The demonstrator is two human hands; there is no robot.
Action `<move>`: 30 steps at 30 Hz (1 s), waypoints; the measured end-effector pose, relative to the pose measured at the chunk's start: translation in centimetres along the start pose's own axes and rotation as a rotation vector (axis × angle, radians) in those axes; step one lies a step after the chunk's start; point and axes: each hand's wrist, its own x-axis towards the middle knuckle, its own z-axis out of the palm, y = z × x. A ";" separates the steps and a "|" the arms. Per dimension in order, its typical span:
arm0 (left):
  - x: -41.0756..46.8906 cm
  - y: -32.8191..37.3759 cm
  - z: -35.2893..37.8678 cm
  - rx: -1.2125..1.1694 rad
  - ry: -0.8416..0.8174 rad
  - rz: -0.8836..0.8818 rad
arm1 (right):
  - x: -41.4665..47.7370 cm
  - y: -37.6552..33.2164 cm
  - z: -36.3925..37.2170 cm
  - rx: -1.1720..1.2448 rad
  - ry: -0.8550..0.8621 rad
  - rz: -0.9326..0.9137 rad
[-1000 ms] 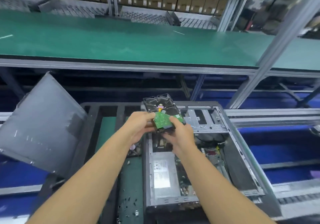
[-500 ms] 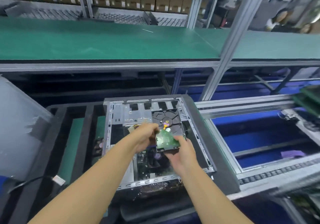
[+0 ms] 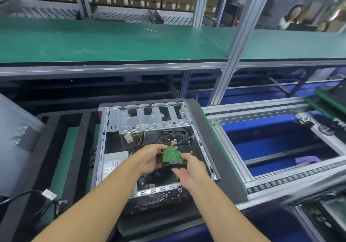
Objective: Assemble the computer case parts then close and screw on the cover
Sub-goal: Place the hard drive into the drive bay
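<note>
Both hands held the hard drive (image 3: 175, 153) over the open case (image 3: 149, 148), circuit board up: my left hand (image 3: 152, 158) gripped its left edge and my right hand (image 3: 189, 168) pinched the near right corner. Inside the case I saw the drive cage (image 3: 149, 119) at the far end, a white connector (image 3: 129, 138) on yellow and black wires just left of the drive, and the power supply (image 3: 112, 164) by the left wall. Leaning at the far left stood the grey cover (image 3: 15, 138), well apart from the case, which sat on the black-framed table (image 3: 74, 148).
</note>
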 end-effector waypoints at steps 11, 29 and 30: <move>2.7 -0.3 1.7 -0.098 0.025 0.076 | 3.1 -0.4 -0.1 0.075 0.134 -0.049; 8.4 1.1 -0.8 -0.340 0.137 0.270 | 6.0 -0.3 0.5 0.097 0.197 -0.135; 8.7 1.4 -0.6 -0.382 0.109 0.234 | 6.1 -0.2 0.6 0.100 0.201 -0.141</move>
